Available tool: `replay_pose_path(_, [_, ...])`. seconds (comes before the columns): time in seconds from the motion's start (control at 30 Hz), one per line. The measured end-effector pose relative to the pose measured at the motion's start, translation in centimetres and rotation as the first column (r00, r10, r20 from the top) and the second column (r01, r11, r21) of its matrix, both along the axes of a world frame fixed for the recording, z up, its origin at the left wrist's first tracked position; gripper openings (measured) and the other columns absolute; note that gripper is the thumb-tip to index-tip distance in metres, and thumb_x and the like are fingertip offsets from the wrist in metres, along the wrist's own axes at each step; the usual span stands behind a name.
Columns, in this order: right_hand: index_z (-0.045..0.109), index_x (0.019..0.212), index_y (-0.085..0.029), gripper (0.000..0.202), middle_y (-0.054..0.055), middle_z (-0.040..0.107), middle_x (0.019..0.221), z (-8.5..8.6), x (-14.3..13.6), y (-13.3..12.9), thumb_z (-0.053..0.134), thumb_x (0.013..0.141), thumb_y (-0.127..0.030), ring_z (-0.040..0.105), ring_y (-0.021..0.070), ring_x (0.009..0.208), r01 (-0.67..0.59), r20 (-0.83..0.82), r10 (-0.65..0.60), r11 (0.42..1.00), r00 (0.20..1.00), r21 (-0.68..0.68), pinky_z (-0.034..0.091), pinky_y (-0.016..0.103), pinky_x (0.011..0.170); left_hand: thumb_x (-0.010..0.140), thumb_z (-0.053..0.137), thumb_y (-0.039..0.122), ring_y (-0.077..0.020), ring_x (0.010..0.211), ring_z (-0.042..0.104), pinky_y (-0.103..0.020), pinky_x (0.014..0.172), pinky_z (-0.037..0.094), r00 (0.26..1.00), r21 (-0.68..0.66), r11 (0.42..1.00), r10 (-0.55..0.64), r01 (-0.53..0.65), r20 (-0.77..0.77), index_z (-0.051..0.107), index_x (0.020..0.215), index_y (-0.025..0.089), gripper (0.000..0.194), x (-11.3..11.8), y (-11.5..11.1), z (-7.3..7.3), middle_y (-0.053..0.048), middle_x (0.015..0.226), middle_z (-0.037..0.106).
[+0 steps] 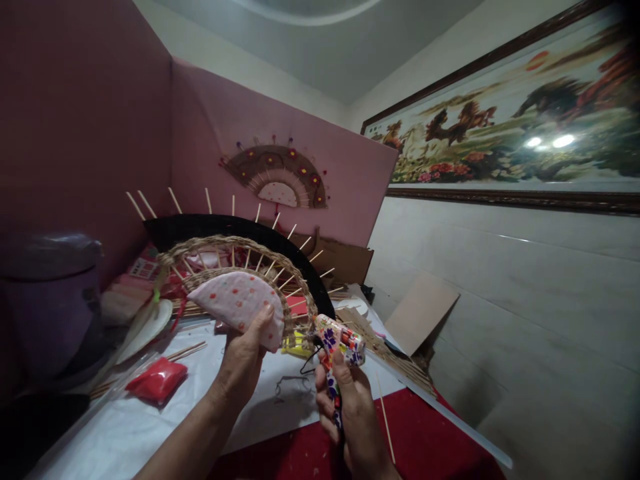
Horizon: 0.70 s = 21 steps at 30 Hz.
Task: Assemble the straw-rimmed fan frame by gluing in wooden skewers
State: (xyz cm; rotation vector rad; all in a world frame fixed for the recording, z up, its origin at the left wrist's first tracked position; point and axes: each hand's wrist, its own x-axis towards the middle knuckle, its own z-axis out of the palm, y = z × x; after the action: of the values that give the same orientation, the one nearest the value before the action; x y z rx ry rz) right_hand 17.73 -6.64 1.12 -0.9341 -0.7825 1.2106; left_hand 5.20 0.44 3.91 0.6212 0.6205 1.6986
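A fan-shaped craft piece [235,300] is raised over the table, with a black band, braided rope arcs, wooden sticks and a pale dotted half-circle. My left hand [246,357] grips its lower part, the thumb lying on the dotted half-circle. My right hand [345,400] is wrapped round the handle of a flower-patterned glue gun [345,340]. The gun's nozzle is at the right end of the rope arc, near the black band; whether it touches is too small to tell.
On the white-covered table [270,407] lie a red packet [157,380], loose sticks and coloured materials. A finished fan [280,175] hangs on the pink board behind. A purple bin [50,313] stands left; cardboard [423,312] leans right.
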Motion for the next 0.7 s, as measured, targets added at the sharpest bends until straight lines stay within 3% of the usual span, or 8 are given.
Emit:
replay_pose_path(0.1, [0.053, 0.075, -0.019, 0.047, -0.006, 0.045, 0.057, 0.1, 0.0, -0.2, 0.067, 0.065, -0.062, 0.03, 0.0026, 0.038, 0.014, -0.025, -0.014, 1.0, 1.0, -0.004, 0.019, 0.012, 0.027, 0.062, 0.075, 0.028, -0.0087, 0.064, 0.057, -0.017, 0.051, 0.045, 0.999, 0.017, 1.0, -0.005, 0.005, -0.031, 0.057, 0.087, 0.019, 0.032, 0.0, 0.0, -0.1, 0.004, 0.075, 0.062])
replay_pose_path(0.23, [0.057, 0.088, -0.021, 0.051, -0.003, 0.054, 0.067, -0.1, 0.0, -0.6, 0.072, 0.06, -0.061, 0.035, 0.003, 0.04, 0.054, -0.117, -0.05, 0.998, 0.992, 0.03, 0.022, 0.013, 0.03, 0.062, 0.076, 0.027, -0.0085, 0.06, 0.054, -0.016, 0.044, 0.041, 0.999, -0.007, 1.0, 0.012, -0.012, -0.041, 0.056, 0.086, 0.018, 0.033, -0.1, 0.0, -0.1, 0.003, 0.073, 0.059])
replay_pose_path(0.5, [0.056, 0.099, -0.025, 0.046, -0.003, 0.051, 0.068, 0.3, 1.7, -1.5, 0.066, 0.069, -0.059, 0.034, 0.0044, 0.041, 0.172, -0.226, -0.117, 0.954, 0.967, 0.245, 0.026, 0.015, 0.03, 0.063, 0.075, 0.024, -0.0081, 0.064, 0.056, -0.016, 0.05, 0.047, 1.0, -0.031, 0.999, 0.007, -0.007, -0.022, 0.059, 0.086, 0.017, 0.029, -0.2, 0.2, 0.0, 0.001, 0.081, 0.06])
replay_pose_path(0.7, [0.055, 0.095, -0.023, 0.033, -0.003, 0.051, 0.072, 0.4, 5.5, -1.1, 0.065, 0.076, -0.049, 0.038, 0.0051, 0.045, 0.361, -0.066, -0.362, 0.862, 0.93, 0.355, 0.029, 0.015, 0.033, 0.061, 0.075, 0.02, -0.0087, 0.062, 0.056, -0.016, 0.046, 0.046, 1.0, -0.036, 0.999, 0.024, -0.024, 0.007, 0.061, 0.087, 0.016, 0.03, -0.4, 0.5, 0.4, 0.0, 0.079, 0.061])
